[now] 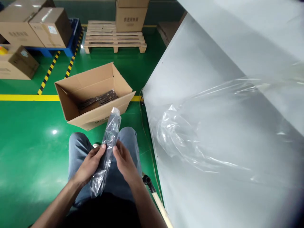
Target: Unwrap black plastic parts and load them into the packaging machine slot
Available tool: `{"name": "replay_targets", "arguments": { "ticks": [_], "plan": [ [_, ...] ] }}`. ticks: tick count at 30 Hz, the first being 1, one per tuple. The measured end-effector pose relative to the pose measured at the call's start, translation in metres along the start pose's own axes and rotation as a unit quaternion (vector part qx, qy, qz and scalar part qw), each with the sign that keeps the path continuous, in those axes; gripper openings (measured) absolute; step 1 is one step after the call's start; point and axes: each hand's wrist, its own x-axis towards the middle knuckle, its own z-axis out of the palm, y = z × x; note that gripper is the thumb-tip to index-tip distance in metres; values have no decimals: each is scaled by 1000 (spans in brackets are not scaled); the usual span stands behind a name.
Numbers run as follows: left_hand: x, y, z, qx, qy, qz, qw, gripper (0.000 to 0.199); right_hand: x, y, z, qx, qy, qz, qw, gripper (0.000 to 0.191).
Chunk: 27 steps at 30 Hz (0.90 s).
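A long, dark, narrow piece wrapped in clear plastic lies slantwise over my lap. What kind of item is inside the wrap I cannot tell. My left hand grips it from the left, thumb on top and fingers partly hidden underneath. On its other side, my right hand closes around the edge, its thumb beside the wrap. Just beyond my knees stands an open cardboard box, with several similar dark wrapped pieces on its bottom.
At right is a large pale grey surface with a loose clear plastic bag on it. Farther back are a wooden pallet bearing a carton, and a blue pallet with cartons. A cream tube stands by my right arm.
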Motion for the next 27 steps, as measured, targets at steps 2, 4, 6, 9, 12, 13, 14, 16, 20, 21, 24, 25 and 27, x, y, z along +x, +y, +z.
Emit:
{"name": "replay_targets", "arguments": {
  "ticks": [2,4,6,9,12,13,14,16,20,21,24,25,27],
  "plan": [
    [0,1,3,39,-18,3,999,73,-1,4,6,37,-47,31,998,49],
    [0,2,3,94,-23,38,995,71,-2,6,10,57,-38,39,997,48],
    [-1,0,0,143,-1,93,985,67,-2,7,12,58,18,21,998,43],
    [-3,-11,-6,199,89,200,955,55,1,8,10,54,109,-14,992,40],
    [-2,-27,-8,269,163,307,898,45,4,8,10,36,147,-28,988,34],
    [-1,-31,-8,292,177,339,877,38,5,8,10,32,156,-32,987,33],
    [2,-35,-7,312,186,369,856,29,5,8,11,30,164,-36,985,33],
    [7,-39,-6,335,204,428,814,20,6,9,14,33,181,-48,982,35],
    [13,-40,-8,338,225,485,774,17,7,10,16,20,208,-70,976,34],
    [12,-38,-9,327,221,476,786,19,7,10,15,13,209,-73,975,33],
    [6,-29,-13,261,192,390,862,27,9,11,8,-11,193,-86,977,33],
    [4,-25,-15,233,180,348,890,30,10,11,5,-18,181,-88,979,33],
    [3,-16,-21,178,165,262,934,36,12,13,-4,-12,147,-74,986,36]
  ]
}}
